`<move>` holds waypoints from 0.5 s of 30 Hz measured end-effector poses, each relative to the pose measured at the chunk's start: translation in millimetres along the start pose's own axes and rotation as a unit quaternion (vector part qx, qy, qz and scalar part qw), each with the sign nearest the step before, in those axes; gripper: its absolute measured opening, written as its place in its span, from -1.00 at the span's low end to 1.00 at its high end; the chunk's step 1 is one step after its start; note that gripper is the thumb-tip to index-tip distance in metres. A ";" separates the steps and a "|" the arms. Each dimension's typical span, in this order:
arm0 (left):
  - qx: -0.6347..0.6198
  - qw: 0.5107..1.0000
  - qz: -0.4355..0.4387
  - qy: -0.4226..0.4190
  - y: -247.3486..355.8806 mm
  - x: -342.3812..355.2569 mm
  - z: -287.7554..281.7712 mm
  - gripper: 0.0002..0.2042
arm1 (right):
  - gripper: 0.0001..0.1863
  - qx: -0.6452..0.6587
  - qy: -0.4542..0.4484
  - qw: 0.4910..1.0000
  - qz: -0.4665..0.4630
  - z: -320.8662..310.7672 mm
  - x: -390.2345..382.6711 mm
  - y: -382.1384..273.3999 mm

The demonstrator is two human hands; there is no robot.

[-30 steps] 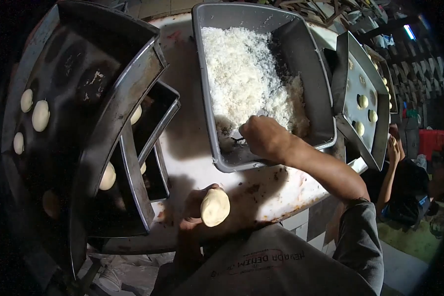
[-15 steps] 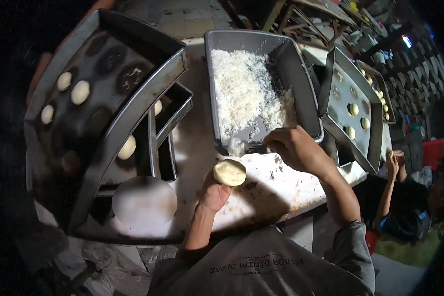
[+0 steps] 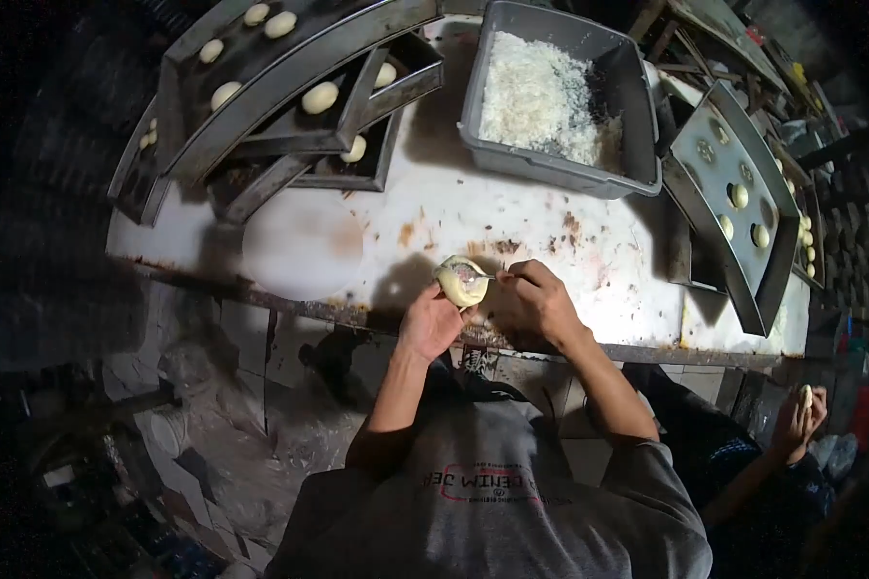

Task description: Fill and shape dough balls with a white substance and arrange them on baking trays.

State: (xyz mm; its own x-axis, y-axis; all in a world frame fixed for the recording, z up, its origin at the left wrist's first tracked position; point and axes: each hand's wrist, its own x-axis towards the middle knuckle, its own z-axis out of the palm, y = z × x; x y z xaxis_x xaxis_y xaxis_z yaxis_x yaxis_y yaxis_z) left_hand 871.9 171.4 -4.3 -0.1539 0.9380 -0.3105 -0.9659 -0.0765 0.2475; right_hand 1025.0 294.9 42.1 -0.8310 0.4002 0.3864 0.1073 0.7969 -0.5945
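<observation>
My left hand [image 3: 433,323] is wrapped from below around a round of pale dough [image 3: 466,297], which curves up like a cup. Whitish filling lies in its hollow. My right hand [image 3: 543,307] pinches a thin metal tool [image 3: 485,277], and its far end rests in that hollow; whether it is a spoon or a flat spatula I cannot make out. Both hands are above the table's near edge. Beyond them a grey plastic bin [image 3: 560,164] holds a heap of white, crumbly shredded filling [image 3: 536,101].
Metal trays [image 3: 299,154] with dough balls [image 3: 320,97] are stacked at the far left of the white table [image 3: 434,217]. Another tray [image 3: 714,164] leans at the right. Lower right, another person's hand [image 3: 799,425] holds a pale piece of dough.
The view has shifted, so the table shows higher up. My right hand has moved from the bin's near edge to the dough, bringing the metal tool. The dough is now cupped around filling.
</observation>
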 end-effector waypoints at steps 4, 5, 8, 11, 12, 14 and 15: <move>-0.040 0.998 0.035 0.024 -3.4 -19.7 -20.9 -0.66 | -0.68 0.035 0.023 0.998 0.040 18.5 -17.4 3.0; -0.043 0.998 0.049 0.026 -0.7 -28.1 -28.8 -0.66 | -0.67 0.018 0.039 0.996 0.075 21.4 -17.6 -0.4; -0.034 0.997 0.067 0.022 6.9 -53.7 -33.5 -0.62 | -0.69 -0.036 0.071 0.990 0.115 33.2 -25.0 17.3; 0.012 0.988 0.142 0.057 18.9 -89.3 -46.6 -0.60 | -0.75 -0.144 0.073 0.984 0.080 52.4 -7.5 -5.5; 0.012 0.986 0.159 0.045 23.9 -101.1 -52.9 -0.58 | -0.80 -0.132 0.082 0.984 0.086 62.8 0.7 -26.5; 0.000 0.985 0.164 0.051 37.4 -127.1 -54.3 -0.61 | -0.82 0.172 0.098 0.960 0.195 107.8 5.3 -62.5; -0.007 0.985 0.164 0.058 46.4 -144.1 -54.8 -0.63 | -0.72 0.102 0.012 0.986 0.131 118.2 16.4 -101.0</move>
State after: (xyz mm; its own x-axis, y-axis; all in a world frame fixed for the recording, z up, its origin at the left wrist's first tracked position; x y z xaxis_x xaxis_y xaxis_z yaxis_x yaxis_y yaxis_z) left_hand 837.8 14.2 1.6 -0.4804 0.8169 -0.3191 -0.8627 -0.3747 0.3397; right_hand 936.0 167.5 25.2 -0.7762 0.5926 0.2152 0.2032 0.5584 -0.8043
